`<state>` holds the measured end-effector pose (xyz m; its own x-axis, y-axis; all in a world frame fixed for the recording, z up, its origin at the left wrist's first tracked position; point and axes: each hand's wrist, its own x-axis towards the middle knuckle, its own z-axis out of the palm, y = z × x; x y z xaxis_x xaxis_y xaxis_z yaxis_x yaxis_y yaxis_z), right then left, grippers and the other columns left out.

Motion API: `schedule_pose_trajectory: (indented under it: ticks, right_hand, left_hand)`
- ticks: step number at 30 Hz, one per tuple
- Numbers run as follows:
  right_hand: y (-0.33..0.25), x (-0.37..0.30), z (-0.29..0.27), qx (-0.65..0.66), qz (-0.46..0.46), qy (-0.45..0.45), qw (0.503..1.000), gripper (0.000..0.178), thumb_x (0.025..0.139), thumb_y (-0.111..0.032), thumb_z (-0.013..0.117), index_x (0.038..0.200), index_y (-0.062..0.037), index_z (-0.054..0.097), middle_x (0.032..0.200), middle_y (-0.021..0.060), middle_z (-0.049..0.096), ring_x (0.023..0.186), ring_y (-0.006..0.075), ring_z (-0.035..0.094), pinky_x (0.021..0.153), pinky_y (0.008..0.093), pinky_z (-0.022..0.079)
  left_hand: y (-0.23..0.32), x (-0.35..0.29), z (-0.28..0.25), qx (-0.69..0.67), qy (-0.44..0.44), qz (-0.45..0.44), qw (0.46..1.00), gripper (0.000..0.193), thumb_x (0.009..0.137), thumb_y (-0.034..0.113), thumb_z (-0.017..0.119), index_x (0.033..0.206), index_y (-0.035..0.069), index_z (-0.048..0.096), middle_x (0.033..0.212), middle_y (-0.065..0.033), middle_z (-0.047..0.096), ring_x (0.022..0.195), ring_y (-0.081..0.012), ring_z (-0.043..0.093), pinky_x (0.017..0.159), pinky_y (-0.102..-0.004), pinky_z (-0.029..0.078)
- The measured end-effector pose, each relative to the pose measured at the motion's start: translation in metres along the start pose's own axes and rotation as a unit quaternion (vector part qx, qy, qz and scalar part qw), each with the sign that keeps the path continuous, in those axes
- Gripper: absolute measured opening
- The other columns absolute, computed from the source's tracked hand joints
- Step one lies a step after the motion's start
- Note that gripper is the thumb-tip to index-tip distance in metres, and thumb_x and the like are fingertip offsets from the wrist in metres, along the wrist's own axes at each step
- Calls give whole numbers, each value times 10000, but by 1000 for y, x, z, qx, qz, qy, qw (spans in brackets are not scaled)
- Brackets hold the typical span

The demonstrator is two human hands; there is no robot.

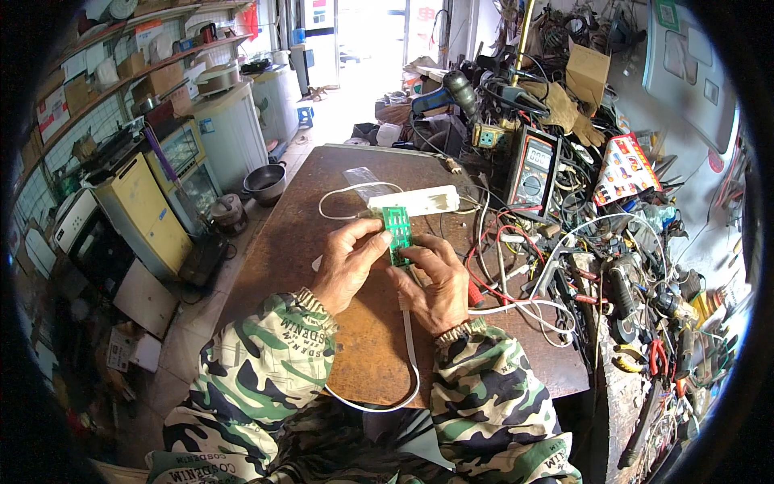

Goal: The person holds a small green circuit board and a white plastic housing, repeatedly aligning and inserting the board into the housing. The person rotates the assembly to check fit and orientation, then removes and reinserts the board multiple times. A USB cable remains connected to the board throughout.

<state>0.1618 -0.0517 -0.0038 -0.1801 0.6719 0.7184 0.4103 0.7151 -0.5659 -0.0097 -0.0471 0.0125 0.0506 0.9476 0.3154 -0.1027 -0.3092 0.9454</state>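
A small green circuit board (398, 231) is held upright above the wooden table, between my two hands. My left hand (348, 262) pinches its left edge with thumb and fingers. On the other side, my right hand (436, 282) has its fingertips at the board's lower right edge. Just beyond the board lies a long white plastic housing (427, 199), open on top like a shell. A white cable (413, 355) hangs from near my hands and loops over the table's front edge. Another white cord (324, 203) curls at the housing's left end.
On the brown table (282, 210) a clear plastic bag (364, 179) lies behind the housing. A multimeter (533, 173) with red leads stands at the right. Tangled cables, pliers (659, 356) and other tools crowd the right side; a heat gun (445, 94) rests farther back.
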Motion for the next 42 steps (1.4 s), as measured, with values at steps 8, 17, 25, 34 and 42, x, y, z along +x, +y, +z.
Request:
schedule_pose_trajectory:
  ticks: [8,17,25,34,42]
  right_hand:
    - [5,1,0,57,44,-15,997,337,805,-131,796,1079,28,681,1189,173,608,952,230,667,784,326,563]
    - [1,0,2,18,34,25,999,331,748,-140,839,1005,6,691,1158,189,618,971,286,668,807,351,556]
    - [-3,-3,5,-13,1,65,998,324,709,-126,853,984,-43,705,1132,176,610,1003,324,634,845,389,533]
    - [-3,-2,3,-53,-34,84,994,316,723,-165,840,985,-43,713,1132,207,593,955,356,661,769,397,557]
    - [-2,-3,4,-38,-26,79,996,346,709,-168,844,990,-27,701,1137,216,592,986,375,645,783,409,547]
  left_hand:
    - [-17,6,-4,-10,-21,27,999,311,988,177,585,1202,-46,614,1070,-42,654,968,-91,585,831,-248,490]
    - [-17,4,-2,-111,-61,-7,992,286,1006,158,528,1231,-3,602,1100,-20,628,985,-68,573,821,-248,497]
    - [-16,4,-4,-287,-104,-116,945,307,1016,164,492,1293,44,553,1225,-62,627,1139,-170,584,954,-328,488]
    - [-8,1,-1,-270,-104,-118,950,307,1019,246,509,1259,64,568,1155,-39,628,1030,-142,624,789,-285,553]
    - [-8,1,2,-250,-106,-103,957,340,1027,275,505,1269,43,560,1154,-32,621,1032,-130,617,794,-279,546]
